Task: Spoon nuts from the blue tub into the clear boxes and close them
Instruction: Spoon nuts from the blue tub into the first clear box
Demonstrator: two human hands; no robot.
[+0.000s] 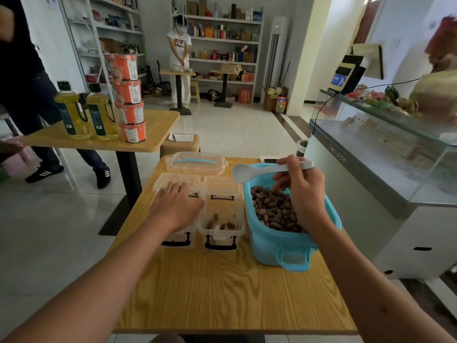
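Head view, wooden table (222,293): blue tub (284,246) at right, lid off, well stocked with brown nuts (272,209), set just beside the boxes, presumably to keep each spoon trip short. Tub lid (197,162), clear with a blue handle strip, parked at the far edge behind the boxes, out of the working path. Two clear boxes side by side left of the tub, both open with lids hinged back toward the far edge. Right box (222,214), touching or nearly touching the tub wall, holding only a few nuts at its near end; black latch handle at front; filling judged barely begun. Left box (176,184), largely covered by the left hand (178,201); contents not visible. Left hand laid flat, fingers straight and spread over the box, likely steadying it against sliding. Right hand (300,184) above the tub, fingers curled round the handle of a white spoon (247,172); spoon bowl apparently empty, pointing left, raised over the tub's far rim near the right box; grip at the handle's end suited to dipping into the nuts. Closing of boxes not yet done. Background: second table (153,134) at left carrying two oil bottles (86,112) and a stack of orange tubs (129,100); standing person in dark clothes beside it; another person at a far table before shelves (222,40); glass counter (383,149) at right.
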